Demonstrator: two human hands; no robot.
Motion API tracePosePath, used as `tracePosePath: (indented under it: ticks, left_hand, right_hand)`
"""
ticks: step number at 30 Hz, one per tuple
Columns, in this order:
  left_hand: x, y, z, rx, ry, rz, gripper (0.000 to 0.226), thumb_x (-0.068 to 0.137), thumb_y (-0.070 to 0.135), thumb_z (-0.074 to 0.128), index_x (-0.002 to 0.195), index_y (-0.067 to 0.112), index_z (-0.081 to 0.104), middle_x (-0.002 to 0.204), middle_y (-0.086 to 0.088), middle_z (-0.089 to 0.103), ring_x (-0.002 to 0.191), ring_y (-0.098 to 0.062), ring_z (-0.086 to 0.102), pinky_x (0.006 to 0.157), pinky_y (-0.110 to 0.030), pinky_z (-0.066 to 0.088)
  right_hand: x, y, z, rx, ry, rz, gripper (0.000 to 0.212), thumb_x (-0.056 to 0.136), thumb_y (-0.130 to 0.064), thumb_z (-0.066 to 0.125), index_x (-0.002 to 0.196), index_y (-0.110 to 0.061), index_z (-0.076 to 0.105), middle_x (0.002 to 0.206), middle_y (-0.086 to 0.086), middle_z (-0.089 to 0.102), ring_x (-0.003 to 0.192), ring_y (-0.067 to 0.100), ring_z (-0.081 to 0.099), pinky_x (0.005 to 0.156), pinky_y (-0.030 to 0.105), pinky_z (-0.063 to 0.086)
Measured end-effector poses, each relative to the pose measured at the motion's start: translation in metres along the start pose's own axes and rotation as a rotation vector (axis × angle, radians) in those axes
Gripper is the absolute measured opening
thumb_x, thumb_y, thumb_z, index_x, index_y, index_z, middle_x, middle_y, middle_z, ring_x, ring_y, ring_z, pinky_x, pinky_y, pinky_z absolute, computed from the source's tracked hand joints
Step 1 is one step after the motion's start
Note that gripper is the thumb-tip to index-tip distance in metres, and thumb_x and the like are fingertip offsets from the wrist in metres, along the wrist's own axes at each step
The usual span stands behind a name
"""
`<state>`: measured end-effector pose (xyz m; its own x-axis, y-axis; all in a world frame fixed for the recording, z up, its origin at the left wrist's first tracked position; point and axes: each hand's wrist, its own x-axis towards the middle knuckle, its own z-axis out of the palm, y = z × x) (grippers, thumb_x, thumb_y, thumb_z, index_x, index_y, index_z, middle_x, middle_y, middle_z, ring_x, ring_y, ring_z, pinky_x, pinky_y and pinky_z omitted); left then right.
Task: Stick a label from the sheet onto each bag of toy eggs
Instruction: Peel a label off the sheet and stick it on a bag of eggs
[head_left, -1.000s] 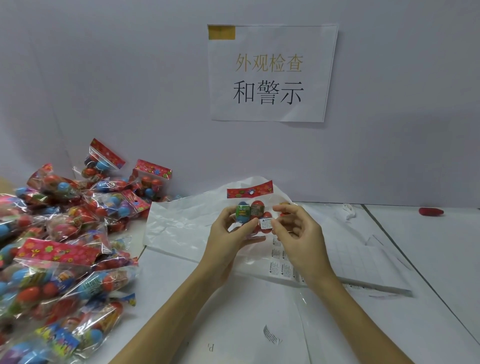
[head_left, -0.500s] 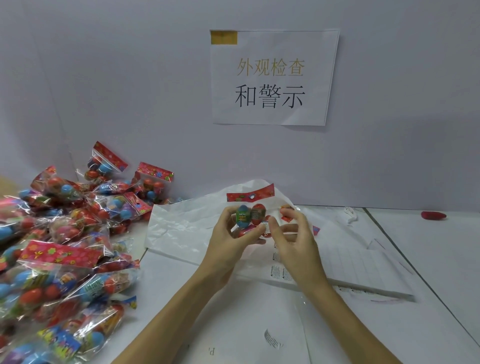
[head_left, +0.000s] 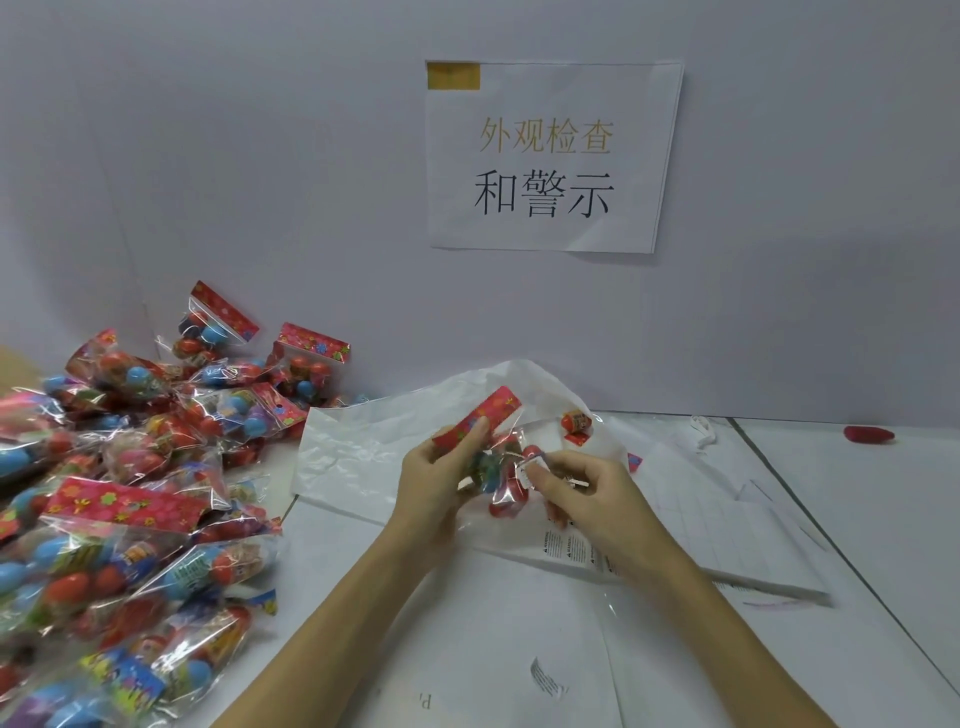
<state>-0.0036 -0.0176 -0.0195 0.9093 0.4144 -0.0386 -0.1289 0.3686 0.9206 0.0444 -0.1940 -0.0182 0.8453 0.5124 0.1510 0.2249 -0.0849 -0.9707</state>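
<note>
We've got the crinkly clear plastic bag of red and blue toy eggs (head_left: 501, 480) held above the white counter (head_left: 857, 519), left hand (head_left: 434, 486) pinching its stiff red card header, right hand (head_left: 582, 491) thumb pressing the small white label (head_left: 529, 467) on; it's light, slippery, w/ eggs shifting inside, so grip the header.

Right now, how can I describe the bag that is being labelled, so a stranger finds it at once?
Start at the paper sign on the wall and look straight down to the two hands. The bag of toy eggs is between them: the left hand holds its red header card, the right hand presses a white label on it. Unlike the pile of bags at left, it is lifted.
</note>
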Motion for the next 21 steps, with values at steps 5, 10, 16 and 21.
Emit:
tracePosePath:
  ticks: [5, 10, 16, 21]
  left_hand:
    - [0.000, 0.002, 0.001, -0.010, 0.102, 0.022, 0.051, 0.075, 0.050, 0.078, 0.107, 0.011, 0.077, 0.100, -0.008, 0.081, 0.094, -0.026, 0.079, 0.074, -0.030, 0.062]
    - [-0.003, 0.003, 0.004, 0.104, -0.088, 0.097, 0.048, 0.087, 0.046, 0.074, 0.119, 0.010, 0.072, 0.105, -0.012, 0.078, 0.099, -0.031, 0.076, 0.084, -0.034, 0.062]
    - [-0.008, 0.005, 0.007, 0.345, -0.120, 0.356, 0.021, 0.085, 0.032, 0.083, 0.102, 0.021, 0.078, 0.093, 0.002, 0.079, 0.080, -0.018, 0.077, 0.069, -0.020, 0.057]
    - [-0.010, 0.009, 0.009, 0.266, -0.142, 0.281, 0.024, 0.079, 0.046, 0.081, 0.092, 0.025, 0.081, 0.089, -0.001, 0.079, 0.079, -0.011, 0.073, 0.068, -0.020, 0.055]
  right_hand:
    - [0.000, 0.004, 0.007, -0.065, -0.063, 0.020, 0.023, 0.101, -0.037, 0.064, 0.110, -0.019, 0.076, 0.085, -0.006, 0.076, 0.076, 0.010, 0.072, 0.067, 0.021, 0.056]
    - [0.007, 0.007, 0.003, 0.203, 0.061, 0.105, 0.030, 0.097, -0.034, 0.070, 0.120, -0.014, 0.072, 0.102, 0.002, 0.081, 0.093, 0.021, 0.079, 0.071, 0.023, 0.058]
    - [0.009, 0.005, -0.007, 0.513, 0.139, 0.102, 0.035, 0.092, -0.036, 0.075, 0.120, -0.015, 0.077, 0.119, 0.010, 0.077, 0.112, 0.026, 0.075, 0.091, 0.029, 0.060]
    - [0.010, -0.002, -0.014, 0.937, 0.131, 0.336, 0.041, 0.096, -0.030, 0.071, 0.129, -0.007, 0.072, 0.125, 0.014, 0.074, 0.113, 0.031, 0.072, 0.103, 0.043, 0.055]
